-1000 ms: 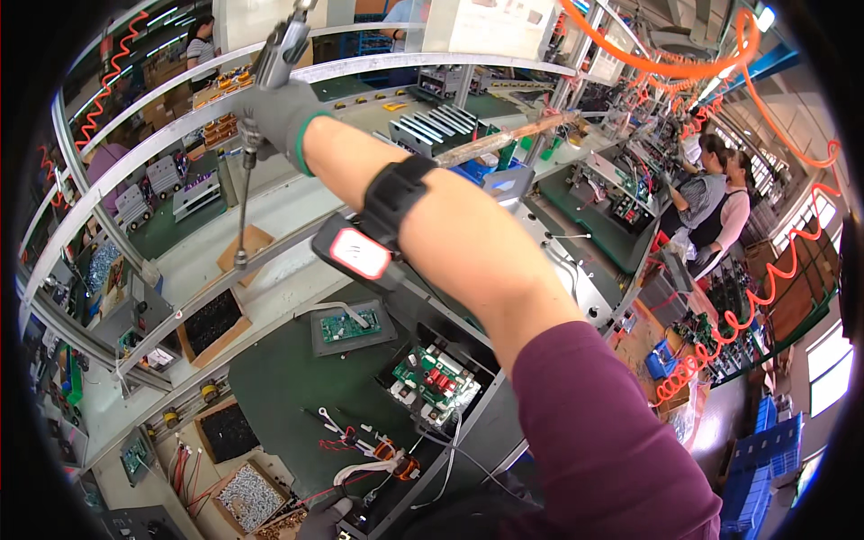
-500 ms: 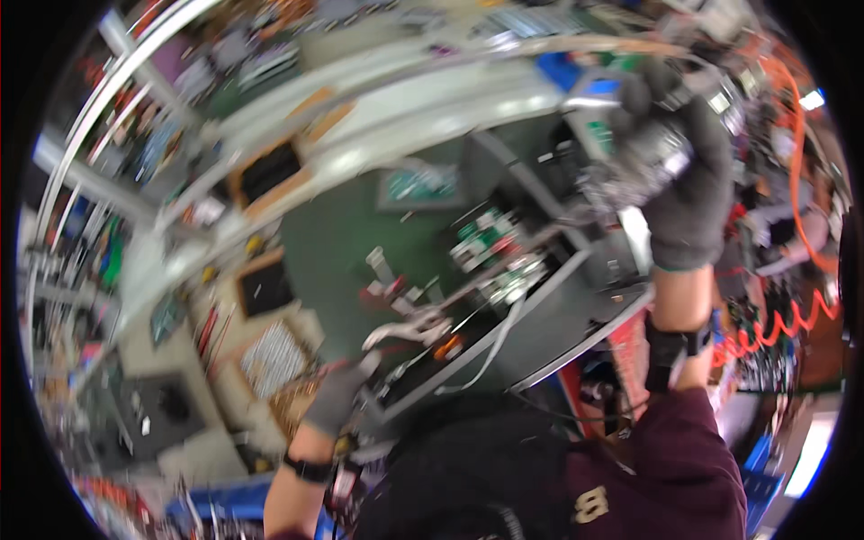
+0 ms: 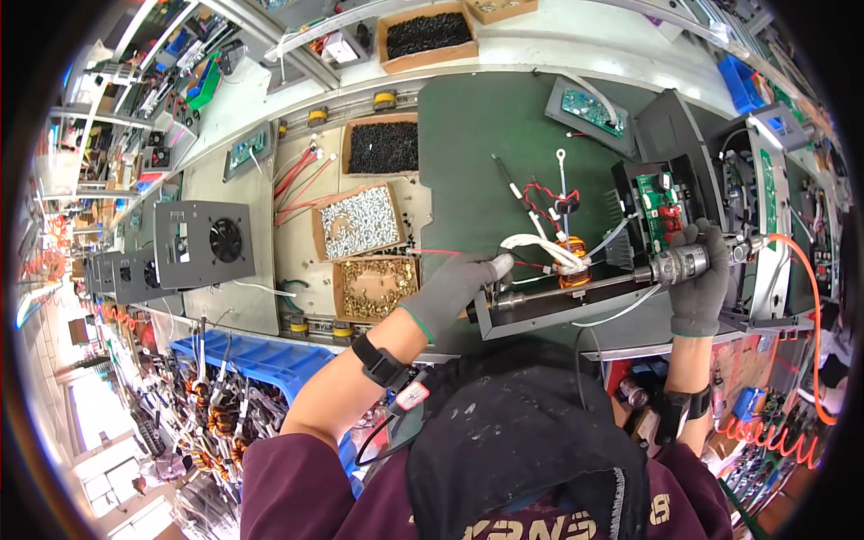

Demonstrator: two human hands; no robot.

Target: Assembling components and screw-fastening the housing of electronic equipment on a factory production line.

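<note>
In the grey glove, my right hand (image 3: 700, 292) is wrapped round an air screwdriver (image 3: 677, 266). Its long shaft (image 3: 598, 283) lies level and points left across an open dark metal case (image 3: 549, 320), the tip reaching the case's left end. There my gloved left hand (image 3: 450, 290) has its fingertips pressed together; what they pinch, if anything, is hidden. Thick white wires (image 3: 537, 240) run from beside these fingertips to a copper-wound coil (image 3: 573, 256) behind the shaft. A green circuit board (image 3: 660, 202) and a finned heat sink (image 3: 616, 245) are in the case's right part.
Cardboard trays of silver screws (image 3: 362, 221), brass-coloured parts (image 3: 376, 290) and black screws (image 3: 384, 148) stand left of the green mat (image 3: 477, 135). Grey fan cases (image 3: 202, 243) line the far left. An orange air hose (image 3: 814, 310) hangs at right. A blue crate (image 3: 270, 362) sits below the bench.
My right hand has brought the air screwdriver down from above the bench's right side into the case. My left hand has moved to the case's left end. The view has turned.
</note>
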